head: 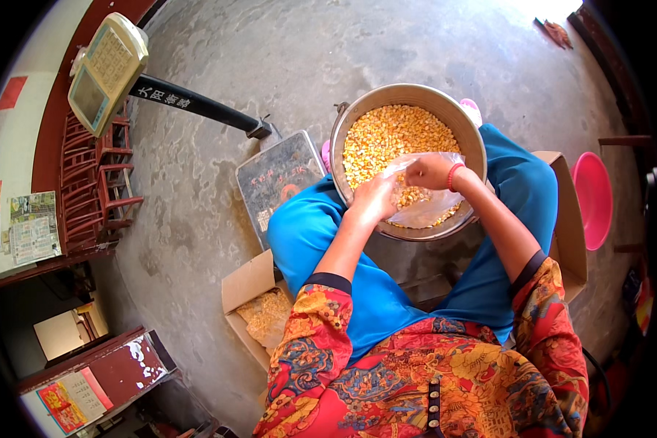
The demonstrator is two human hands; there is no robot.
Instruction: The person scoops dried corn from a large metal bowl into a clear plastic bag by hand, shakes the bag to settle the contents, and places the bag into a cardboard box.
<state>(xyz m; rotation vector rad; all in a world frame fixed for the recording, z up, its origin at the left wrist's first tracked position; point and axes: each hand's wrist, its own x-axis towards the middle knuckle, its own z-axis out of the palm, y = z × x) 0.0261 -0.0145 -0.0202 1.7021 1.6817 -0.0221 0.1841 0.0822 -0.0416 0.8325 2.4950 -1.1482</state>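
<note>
Between my knees stands a metal bucket (473, 143) with a wire handle, holding loose yellow corn kernels (397, 128). Over its near side I have a clear plastic bag (430, 212), with kernels showing at or through the film. My left hand (375, 197) grips the bag's left edge. At the bag's upper part is my right hand (431, 171), its fingers curled and a red bracelet on the wrist. Whether those curled fingers hold kernels or film is hidden.
A platform scale (276, 172) sits left of the bucket, its display head (108, 74) raised on a post. Beside my left leg, a cardboard box (247, 282) contains bagged corn (265, 315). Another carton (572, 263) and a pink basin (592, 201) are at right. Wooden chairs (112, 183) line the wall.
</note>
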